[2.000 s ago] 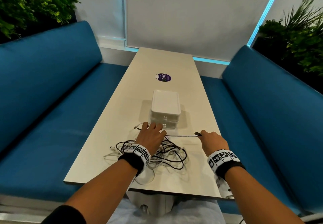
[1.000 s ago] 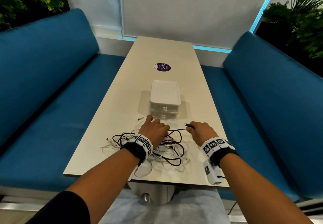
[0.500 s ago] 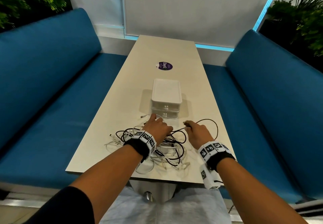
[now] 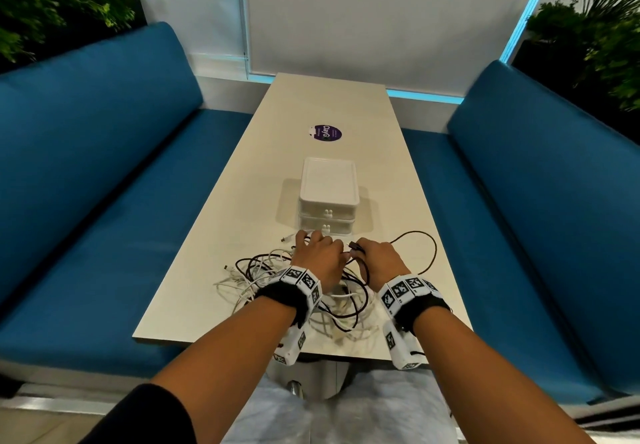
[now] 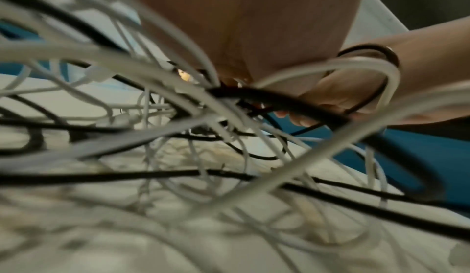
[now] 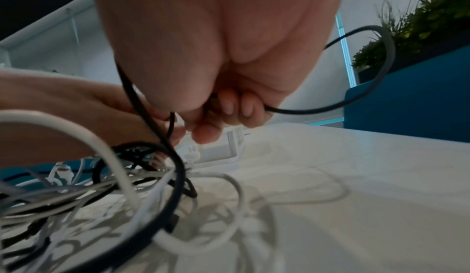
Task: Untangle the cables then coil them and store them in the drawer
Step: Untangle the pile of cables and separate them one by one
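Note:
A tangle of black and white cables [image 4: 263, 270] lies near the table's front edge. My left hand [image 4: 317, 251] sits on top of it with fingers curled down; in the left wrist view the cables [image 5: 178, 100] bunch together under the palm [image 5: 241, 26]. Right beside it, my right hand [image 4: 375, 258] grips a black cable [image 4: 434, 253] near its plug, fingers [image 6: 236, 106] curled round it. That black cable [image 6: 381, 66] bows out in a slack loop to the right. The white two-drawer unit [image 4: 327, 184] stands just beyond both hands, drawers shut.
The long pale table [image 4: 329, 104] carries a round purple sticker [image 4: 325, 132] beyond the drawer unit. Blue benches run along the left [image 4: 121, 201] and right [image 4: 519, 236]. Plants stand behind both benches.
My right hand has moved left to the left hand, carrying the black cable's end. The once taut cable now hangs in a slack loop on the right. The left hand stays on the tangle.

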